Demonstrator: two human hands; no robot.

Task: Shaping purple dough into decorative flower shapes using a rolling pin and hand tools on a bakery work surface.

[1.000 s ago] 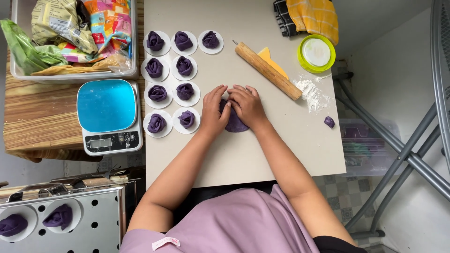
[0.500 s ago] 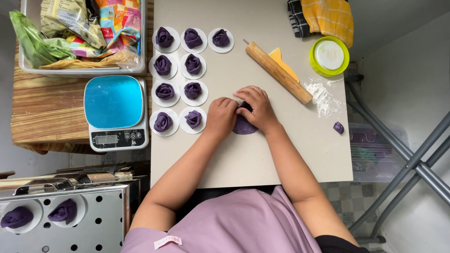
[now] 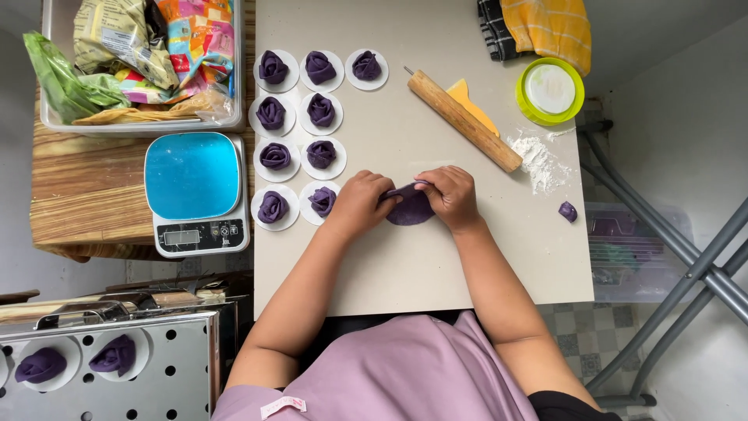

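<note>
Head camera looks straight down on a pale table point(image 3: 405, 257) where a clear plastic bin point(image 3: 140, 123) at the upper left holds crinkled snack bags and a green leafy bundle point(image 3: 66, 78). A round lime-green lidded tub point(image 3: 550, 90) sits at the upper right beside a yellow cloth point(image 3: 545, 27); what is in it cannot be told. At the lower left, a perforated steel tray point(image 3: 175, 366) carries two purple buns on white paper rounds. On the table, nine folded purple dough flowers point(image 3: 304, 129) each rest on their own paper disc, set in rows. The flat purple dough piece point(image 3: 411, 209) lies near the table's middle, its far edge lifted and folded; its long axis runs roughly left to right. The left hand point(image 3: 360, 204) and right hand point(image 3: 448, 195) sit close together, fingertips pinched on that upper edge from either side. A wooden rolling pin point(image 3: 464, 121) lies diagonally above, near spilled flour point(image 3: 538, 162). A blue-topped kitchen scale point(image 3: 195, 191) stands left of the table, and a small purple dough lump point(image 3: 568, 211) lies at the right.
</note>
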